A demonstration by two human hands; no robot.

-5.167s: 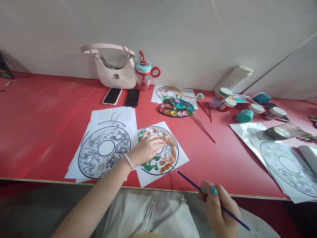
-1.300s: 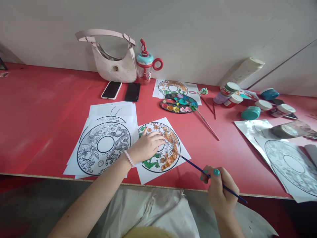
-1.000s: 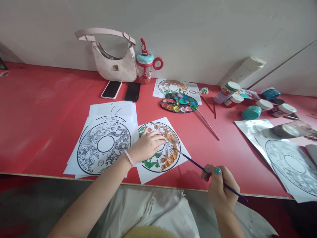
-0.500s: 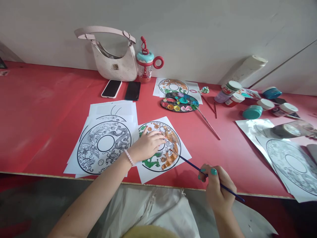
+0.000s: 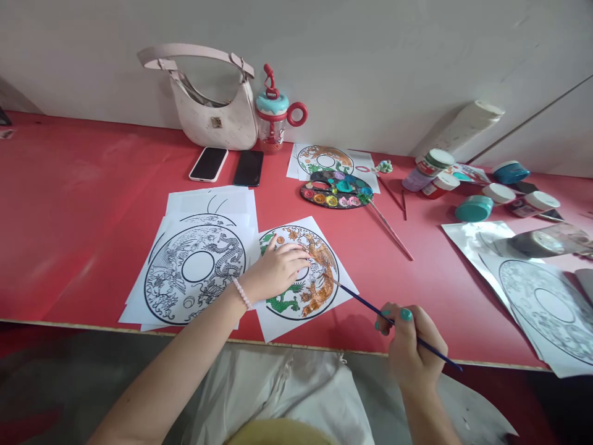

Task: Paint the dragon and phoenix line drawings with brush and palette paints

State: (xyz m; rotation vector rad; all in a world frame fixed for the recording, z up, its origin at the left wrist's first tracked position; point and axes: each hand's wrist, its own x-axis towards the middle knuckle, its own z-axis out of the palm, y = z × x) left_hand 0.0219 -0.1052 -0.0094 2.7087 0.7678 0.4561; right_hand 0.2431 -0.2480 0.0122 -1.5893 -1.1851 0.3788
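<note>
Bench: its red top is carrying the papers and paints, its near edge running just in front of the person.
Outline stack: is lying left of the painted sheet, its top page showing only black lines.
Painted sheet: is lying askew by the near edge, ahead and to the left of the right hand's grip, showing orange and green figures.
Palette: is sitting beyond that sheet.
Left hand: is resting over the sheet, nearer it than the other hand, fingers extended, clamping nothing.
Right hand: its grip is pinching the brush partway along the handle.
Brush: its long axis is slanting forward and leftward from the grip.
Bristles: are pointing into the orange figure; contact is too small to tell.
</note>
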